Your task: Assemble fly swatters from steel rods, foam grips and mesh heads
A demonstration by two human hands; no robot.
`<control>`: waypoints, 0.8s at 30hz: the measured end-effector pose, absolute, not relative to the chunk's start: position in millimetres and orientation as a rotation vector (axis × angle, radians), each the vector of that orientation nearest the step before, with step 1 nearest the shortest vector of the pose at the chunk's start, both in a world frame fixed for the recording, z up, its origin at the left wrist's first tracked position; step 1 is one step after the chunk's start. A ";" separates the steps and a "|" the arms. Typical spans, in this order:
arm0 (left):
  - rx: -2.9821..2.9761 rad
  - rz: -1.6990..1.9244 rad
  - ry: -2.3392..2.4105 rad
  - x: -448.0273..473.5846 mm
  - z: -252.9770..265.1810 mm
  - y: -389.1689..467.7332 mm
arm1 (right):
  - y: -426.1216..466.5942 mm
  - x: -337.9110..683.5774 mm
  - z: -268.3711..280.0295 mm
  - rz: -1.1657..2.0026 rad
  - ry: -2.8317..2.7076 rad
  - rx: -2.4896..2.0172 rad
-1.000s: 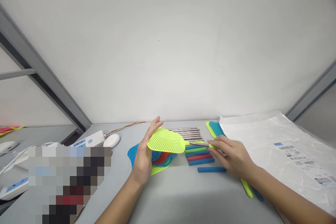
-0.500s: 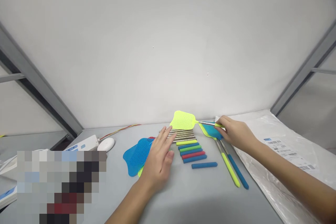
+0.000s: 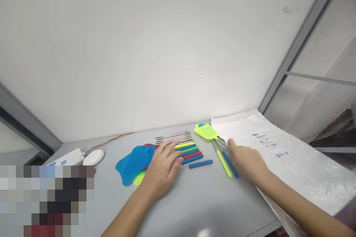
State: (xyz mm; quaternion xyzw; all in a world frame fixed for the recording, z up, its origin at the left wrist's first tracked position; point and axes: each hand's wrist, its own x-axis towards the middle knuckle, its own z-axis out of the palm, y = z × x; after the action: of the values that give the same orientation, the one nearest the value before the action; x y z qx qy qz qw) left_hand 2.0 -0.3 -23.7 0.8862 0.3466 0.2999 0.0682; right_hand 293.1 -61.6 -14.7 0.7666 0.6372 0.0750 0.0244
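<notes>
Holds a yellow-green fly swatter point(image 3: 206, 132) in the right grip point(image 3: 244, 160), closed around the rear part, with the handle hidden by the hand. Covers with its perforated head, in this view, part of the heads of a yellow-green-handled swatter point(image 3: 223, 164) and a blue-handled swatter point(image 3: 230, 163), both lying side by side on the grey tabletop point(image 3: 217, 203) next to a labelled white plastic shipping bag point(image 3: 303, 170). Presents the left grip point(image 3: 163, 168) palm down and unclosed, fingers spread over the left ends of a row of coloured handles point(image 3: 192, 155); cannot tell whether touching. Includes metal rods point(image 3: 172, 135) laid parallel behind this row, a separate blue handle point(image 3: 200, 164) in front, and, left of the left grip, a pile of blue, red and yellow-green swatter heads point(image 3: 135, 163)
</notes>
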 end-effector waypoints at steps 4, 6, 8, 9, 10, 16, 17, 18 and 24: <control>2.671 0.903 1.043 -0.1 -26.1 0.7 | -50.6 282.2 -25.2 0.108 1.933 2.342; 2.671 0.911 1.046 -1.5 -27.1 2.5 | -43.4 279.6 -28.7 0.066 1.926 2.339; 2.671 0.905 1.053 -2.2 -27.5 4.1 | -36.8 279.0 -30.7 0.046 1.920 2.338; 2.673 0.899 1.056 -2.3 -27.5 4.7 | -33.9 279.2 -31.2 0.033 1.915 2.338; 2.676 0.890 1.059 -2.2 -27.4 5.0 | -31.2 279.6 -31.4 0.018 1.910 2.339; 2.705 0.859 1.016 -1.2 -26.0 5.3 | -20.7 278.6 -29.0 -0.071 1.913 2.336; 2.708 0.855 1.014 -1.5 -25.5 5.7 | -20.0 277.3 -28.4 -0.078 1.920 2.336; 2.711 0.851 1.018 -1.8 -25.1 6.1 | -19.4 275.8 -27.8 -0.081 1.931 2.332; 2.727 0.851 1.049 -4.4 -25.1 7.8 | -15.9 266.3 -26.0 -0.090 1.992 2.269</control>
State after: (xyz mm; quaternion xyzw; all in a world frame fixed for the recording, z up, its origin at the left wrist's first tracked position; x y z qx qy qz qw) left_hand -4.4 7.8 -25.1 0.8949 0.3443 0.2795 0.0493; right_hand 266.3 -15.9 -26.0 0.7498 0.6582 -0.0298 0.0606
